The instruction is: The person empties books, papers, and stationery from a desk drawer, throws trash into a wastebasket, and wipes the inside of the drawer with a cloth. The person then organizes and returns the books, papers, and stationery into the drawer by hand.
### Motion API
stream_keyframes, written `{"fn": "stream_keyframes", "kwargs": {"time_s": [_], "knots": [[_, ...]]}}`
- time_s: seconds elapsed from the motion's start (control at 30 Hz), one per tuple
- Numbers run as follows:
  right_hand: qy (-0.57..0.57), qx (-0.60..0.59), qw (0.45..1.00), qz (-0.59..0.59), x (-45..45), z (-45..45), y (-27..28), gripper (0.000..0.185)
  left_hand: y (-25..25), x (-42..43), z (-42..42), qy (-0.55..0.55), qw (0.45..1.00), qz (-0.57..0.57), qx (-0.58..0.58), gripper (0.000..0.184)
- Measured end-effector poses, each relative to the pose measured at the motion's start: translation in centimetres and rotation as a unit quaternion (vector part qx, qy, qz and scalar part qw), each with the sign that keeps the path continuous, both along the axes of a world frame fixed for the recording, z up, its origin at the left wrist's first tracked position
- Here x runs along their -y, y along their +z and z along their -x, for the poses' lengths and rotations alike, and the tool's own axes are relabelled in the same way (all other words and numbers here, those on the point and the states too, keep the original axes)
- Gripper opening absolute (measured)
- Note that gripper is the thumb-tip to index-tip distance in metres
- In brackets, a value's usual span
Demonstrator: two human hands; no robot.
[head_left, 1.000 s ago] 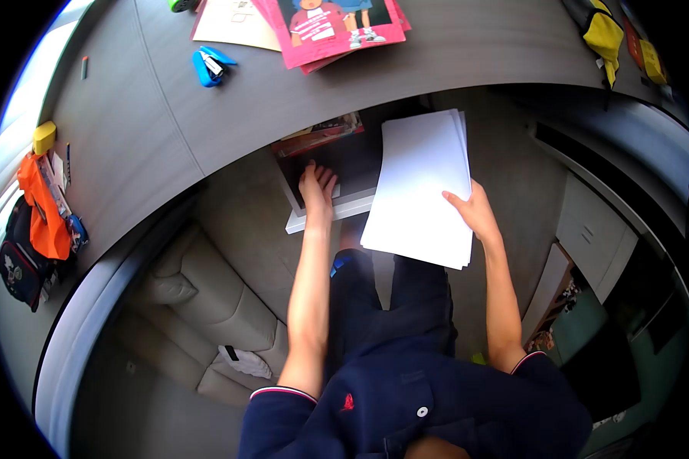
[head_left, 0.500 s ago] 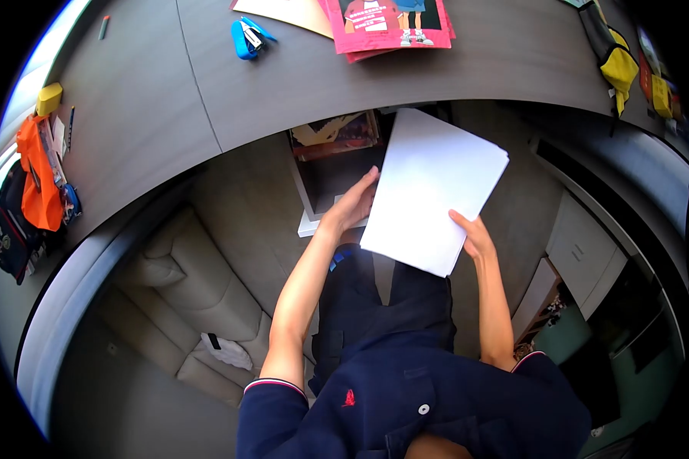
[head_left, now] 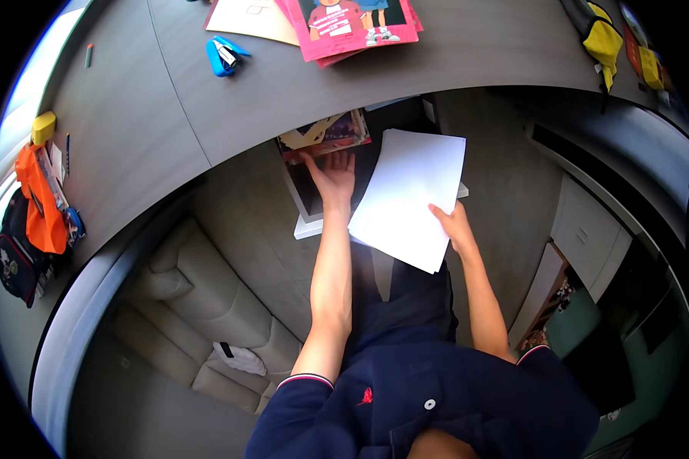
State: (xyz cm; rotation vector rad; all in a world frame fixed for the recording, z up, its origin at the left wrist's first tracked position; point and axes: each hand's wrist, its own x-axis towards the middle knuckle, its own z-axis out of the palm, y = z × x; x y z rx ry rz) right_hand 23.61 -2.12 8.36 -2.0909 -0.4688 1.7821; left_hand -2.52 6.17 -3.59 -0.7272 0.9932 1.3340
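My right hand [head_left: 455, 224] grips a stack of white paper [head_left: 409, 191] by its right edge, thumb on top. The stack lies tilted over an open drawer [head_left: 299, 190] below the desk and hides part of it. Inside the drawer, at the far left, are books with dark, colourful covers [head_left: 333, 131]. My left hand [head_left: 334, 180] is palm up over the drawer, fingers spread, close to the near edge of those books. Whether the fingertips touch them I cannot tell.
On the grey desk [head_left: 260, 99] lie a blue stapler [head_left: 223, 56] and red-covered books [head_left: 352, 34]. An orange bag [head_left: 40, 199] and a dark backpack [head_left: 15, 256] are at the left, a yellow and black pouch [head_left: 603, 42] at the right. A beige sofa [head_left: 207, 283] stands lower left.
My left hand has left the paper's side, turned palm up and reached forward to the books in the drawer. The stack, still in my right hand, has shifted slightly left and turned.
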Motion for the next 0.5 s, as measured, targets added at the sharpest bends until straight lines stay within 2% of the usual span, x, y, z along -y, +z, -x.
{"fn": "stream_keyframes", "kwargs": {"time_s": [0.03, 0.17, 0.23, 0.3, 0.33, 0.4, 0.43, 0.5], "knots": [[-0.003, 0.002, 1.0, -0.002, -0.2, -0.5, -0.4, 0.041, 0.1, -0.6, -0.1, 0.009, 0.999, -0.03, 0.012, 0.119], [0.086, 0.007, 0.996, -0.004, -1.2, -1.4, -0.5, 0.043, 0.7, -1.8, -0.5, 0.042, 0.999, -0.024, 0.024, 0.113], [0.104, 0.002, 0.995, -0.002, -2.3, -1.5, -0.9, 0.044, 1.0, -2.3, -0.8, 0.051, 0.999, 0.01, -0.003, 0.1], [0.219, -0.008, 0.976, -0.018, -3.4, -2.1, -1.8, 0.047, 1.5, -2.7, -1.0, 0.055, 0.998, 0.029, 0.011, 0.094], [0.213, -0.006, 0.977, -0.017, -3.6, -2.3, -2.1, 0.047, 1.7, -2.8, -0.8, 0.066, 0.996, 0.051, 0.019, 0.088], [0.297, 0.041, 0.954, -0.028, -4.9, -1.5, -1.7, 0.047, 1.3, -2.7, -0.2, 0.079, 0.994, 0.056, 0.044, 0.086], [0.285, 0.043, 0.957, -0.026, -5.3, -1.3, -1.2, 0.047, 0.9, -2.6, -0.1, 0.099, 0.991, 0.061, 0.069, 0.084], [0.337, 0.069, 0.938, -0.041, -6.1, -0.8, -0.5, 0.047, 0.9, -2.7, -0.4, 0.095, 0.992, 0.046, 0.066, 0.083]]}}
